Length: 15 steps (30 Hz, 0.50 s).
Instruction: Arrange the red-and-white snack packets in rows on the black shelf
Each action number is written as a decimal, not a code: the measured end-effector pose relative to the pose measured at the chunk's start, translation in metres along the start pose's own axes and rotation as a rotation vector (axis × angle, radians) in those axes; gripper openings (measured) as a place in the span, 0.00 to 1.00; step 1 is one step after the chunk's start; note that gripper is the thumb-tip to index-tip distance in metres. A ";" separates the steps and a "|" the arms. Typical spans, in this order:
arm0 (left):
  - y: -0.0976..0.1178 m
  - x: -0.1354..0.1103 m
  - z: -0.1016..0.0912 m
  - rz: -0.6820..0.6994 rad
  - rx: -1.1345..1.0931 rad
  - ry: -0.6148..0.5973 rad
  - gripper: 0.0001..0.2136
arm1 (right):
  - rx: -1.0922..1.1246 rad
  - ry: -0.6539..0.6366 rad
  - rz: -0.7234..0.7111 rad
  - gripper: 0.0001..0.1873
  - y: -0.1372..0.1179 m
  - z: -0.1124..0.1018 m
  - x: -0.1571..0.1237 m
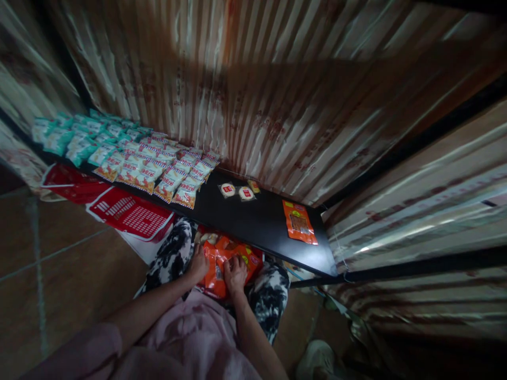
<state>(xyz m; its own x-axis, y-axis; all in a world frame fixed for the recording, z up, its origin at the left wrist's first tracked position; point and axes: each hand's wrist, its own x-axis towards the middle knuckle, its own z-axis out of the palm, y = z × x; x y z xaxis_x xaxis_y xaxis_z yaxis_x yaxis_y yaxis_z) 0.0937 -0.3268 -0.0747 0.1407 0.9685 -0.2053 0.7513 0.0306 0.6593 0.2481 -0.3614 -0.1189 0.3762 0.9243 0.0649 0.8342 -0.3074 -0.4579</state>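
Observation:
Orange snack packets (216,272) lie in a pile between my knees, in what looks like a red container whose edge shows only in part. My left hand (199,265) is at the left side of the pile, its fingers closed on the edge of an orange packet. With bent fingers, my right hand (236,272) grips the packet from the right; its fingertips are partly hidden. A similar orange packet (300,222) lies flat at the right end of the black shelf (257,216). Two round white packaged items (247,193) and a small yellow packet (253,186) sit mid-shelf.
Rows of white-and-orange snack bags (146,169) and green bags (79,140) fill the shelf's left part. Red baskets (132,214) stand below it on the tiled floor (75,285). Behind hangs a pleated curtain (253,105), with a dark frame bar (415,142) at right.

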 end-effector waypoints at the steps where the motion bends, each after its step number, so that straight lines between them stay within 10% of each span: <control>1: 0.000 0.002 -0.002 -0.019 0.006 0.001 0.26 | 0.007 -0.004 -0.003 0.22 -0.001 0.000 0.000; 15: 0.007 0.043 -0.012 -0.122 -0.055 -0.010 0.21 | 0.134 -0.091 -0.002 0.26 -0.033 -0.002 0.035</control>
<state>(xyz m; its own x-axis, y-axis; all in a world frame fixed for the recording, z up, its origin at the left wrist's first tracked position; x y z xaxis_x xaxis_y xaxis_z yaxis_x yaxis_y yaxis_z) 0.0972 -0.2817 -0.0701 0.0573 0.9543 -0.2932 0.7270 0.1614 0.6674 0.2340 -0.3194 -0.0996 0.3313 0.9435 -0.0118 0.7716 -0.2781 -0.5722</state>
